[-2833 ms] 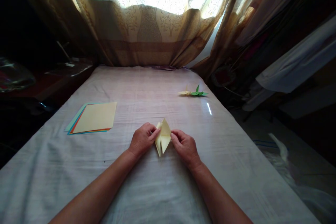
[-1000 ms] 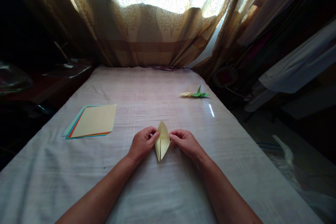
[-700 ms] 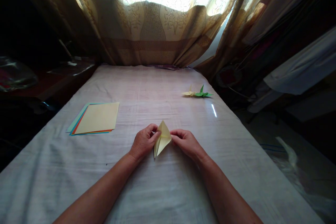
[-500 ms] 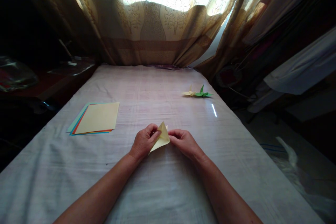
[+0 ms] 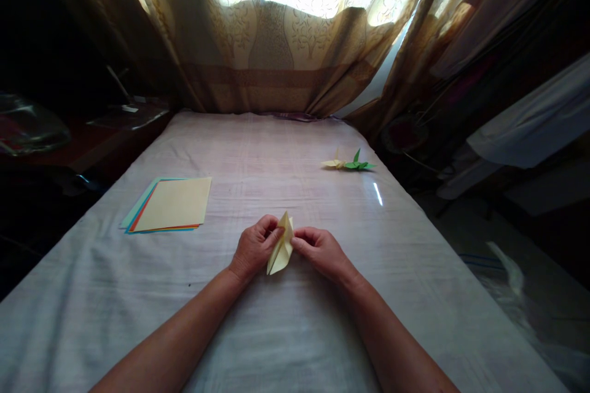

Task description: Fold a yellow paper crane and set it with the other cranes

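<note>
A pale yellow folded paper stands between my two hands, low in the middle of the head view, its pointed tip up and a narrow folded flap hanging below. My left hand pinches its left side between thumb and fingers. On the right edge, the thumb and fingertips of my right hand are closed on the same paper. The curled fingers behind the paper are partly hidden.
The bed's sheet lies under everything. A stack of coloured square sheets is at the left. Toward the back right sit a cream folded paper figure and a green one. Curtains hang behind.
The paper's right side has moved left and inward with my right hand, so the paper looks narrower. Both hands still hold it. The view has shifted slightly.
</note>
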`<action>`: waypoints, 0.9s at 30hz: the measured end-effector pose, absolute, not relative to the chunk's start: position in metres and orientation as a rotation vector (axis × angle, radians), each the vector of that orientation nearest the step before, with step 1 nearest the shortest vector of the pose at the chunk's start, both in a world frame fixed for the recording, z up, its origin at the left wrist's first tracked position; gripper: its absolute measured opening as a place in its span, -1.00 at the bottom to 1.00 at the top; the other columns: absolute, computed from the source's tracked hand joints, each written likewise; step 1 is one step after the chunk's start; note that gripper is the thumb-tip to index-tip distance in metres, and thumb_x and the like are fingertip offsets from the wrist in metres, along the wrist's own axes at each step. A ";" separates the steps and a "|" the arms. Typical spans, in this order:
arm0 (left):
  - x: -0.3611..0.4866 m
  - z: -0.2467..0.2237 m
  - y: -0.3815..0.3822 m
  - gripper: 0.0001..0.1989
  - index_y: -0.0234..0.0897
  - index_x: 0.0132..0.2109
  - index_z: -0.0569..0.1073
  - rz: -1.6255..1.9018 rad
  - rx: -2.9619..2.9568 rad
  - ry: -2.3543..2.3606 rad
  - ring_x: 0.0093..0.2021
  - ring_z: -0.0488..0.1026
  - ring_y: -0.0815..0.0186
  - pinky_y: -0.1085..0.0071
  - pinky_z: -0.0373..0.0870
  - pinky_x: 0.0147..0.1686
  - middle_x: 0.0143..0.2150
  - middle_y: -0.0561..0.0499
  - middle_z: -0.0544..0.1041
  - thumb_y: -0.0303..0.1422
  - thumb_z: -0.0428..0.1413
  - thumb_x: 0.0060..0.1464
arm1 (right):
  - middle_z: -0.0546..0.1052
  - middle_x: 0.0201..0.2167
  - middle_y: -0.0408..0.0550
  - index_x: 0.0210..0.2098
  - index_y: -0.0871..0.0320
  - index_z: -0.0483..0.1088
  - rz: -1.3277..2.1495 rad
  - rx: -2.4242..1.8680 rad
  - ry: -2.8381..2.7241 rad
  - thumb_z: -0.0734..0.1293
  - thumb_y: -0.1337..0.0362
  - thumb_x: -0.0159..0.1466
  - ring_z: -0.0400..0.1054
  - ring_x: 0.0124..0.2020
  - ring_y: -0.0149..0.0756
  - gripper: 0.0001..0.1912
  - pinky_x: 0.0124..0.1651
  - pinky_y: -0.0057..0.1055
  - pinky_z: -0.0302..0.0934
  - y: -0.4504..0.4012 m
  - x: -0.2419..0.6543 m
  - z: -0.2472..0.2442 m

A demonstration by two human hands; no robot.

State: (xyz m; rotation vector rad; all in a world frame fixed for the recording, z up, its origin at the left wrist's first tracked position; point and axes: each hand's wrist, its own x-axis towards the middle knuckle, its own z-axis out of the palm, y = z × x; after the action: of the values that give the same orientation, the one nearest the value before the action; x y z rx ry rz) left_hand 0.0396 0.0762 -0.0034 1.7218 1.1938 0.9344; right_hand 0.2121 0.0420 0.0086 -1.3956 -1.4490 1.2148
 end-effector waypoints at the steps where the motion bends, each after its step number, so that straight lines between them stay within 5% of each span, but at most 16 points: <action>1: 0.040 -0.003 0.076 -0.78 -0.26 -0.31 0.43 0.940 1.716 1.179 -0.44 0.38 0.40 0.54 0.28 -0.41 -0.46 0.11 0.45 -0.20 0.05 0.13 | 0.62 -0.33 -0.08 -0.28 0.15 0.57 1.159 -1.414 -1.471 0.31 0.11 0.17 0.45 -0.31 -0.26 -0.71 -0.21 -0.39 0.28 0.041 0.211 0.009; 14: 0.036 -0.002 0.090 -0.71 -0.28 -0.19 0.46 0.766 1.495 0.974 -0.35 0.51 0.29 0.47 0.39 -0.36 -0.34 0.02 0.58 -0.20 0.18 -0.03 | 0.59 -0.47 -0.11 -0.41 0.12 0.54 0.951 -1.653 -1.499 0.27 0.08 0.17 0.43 -0.42 -0.30 -0.71 -0.32 -0.43 0.24 0.047 0.207 0.007; 27: 0.038 -0.005 0.092 -0.78 -0.30 -0.25 0.48 0.764 1.503 1.066 -0.42 0.46 0.37 0.51 0.35 -0.43 -0.34 0.06 0.55 -0.31 0.16 -0.10 | 0.51 -0.53 -0.21 -0.26 0.10 0.46 1.002 -1.761 -1.451 0.33 0.22 0.06 0.35 -0.53 -0.40 -0.77 -0.46 -0.50 0.15 0.049 0.205 0.000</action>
State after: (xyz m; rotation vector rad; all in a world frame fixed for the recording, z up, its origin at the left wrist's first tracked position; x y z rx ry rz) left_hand 0.0383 0.0917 -0.0047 1.5026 1.0659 0.7640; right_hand 0.2046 0.0489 0.0005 -1.7612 -1.4510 1.0016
